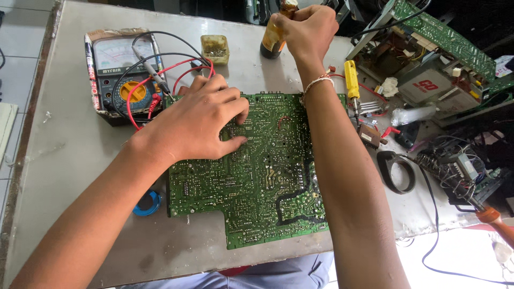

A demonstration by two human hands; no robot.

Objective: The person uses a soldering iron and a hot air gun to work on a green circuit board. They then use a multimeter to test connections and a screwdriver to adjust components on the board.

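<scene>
At the far left of the grey worktop (64, 176) sits an analogue multimeter (120, 75) in a worn, taped case, its red and black leads (160, 67) looping across toward the middle. Just right of it the left hand (201, 120) lies palm down on the upper left part of a large green circuit board (257, 171), fingers curled and pressing on the solder side, gripping nothing that can be seen. The board lies flat in the middle of the worktop, near the front edge, solder side up, covered in fine pale traces and silvery joints, with a stepped cut-out at its lower left corner; a small blue ring-shaped thing (147, 203) shows beside that corner. Behind the board stands a small yellowish open tub (215, 49). Further right the right hand (308, 29), a pale cord bracelet at the wrist, is closed around the top of a brown bottle (274, 40) standing at the back edge. Right of the forearm lie a yellow-handled tool (351, 77), a black ring (397, 171), another green board with parts (444, 40) and a tangle of wires (455, 166). Pale floor tiles show at the far left edge.
</scene>
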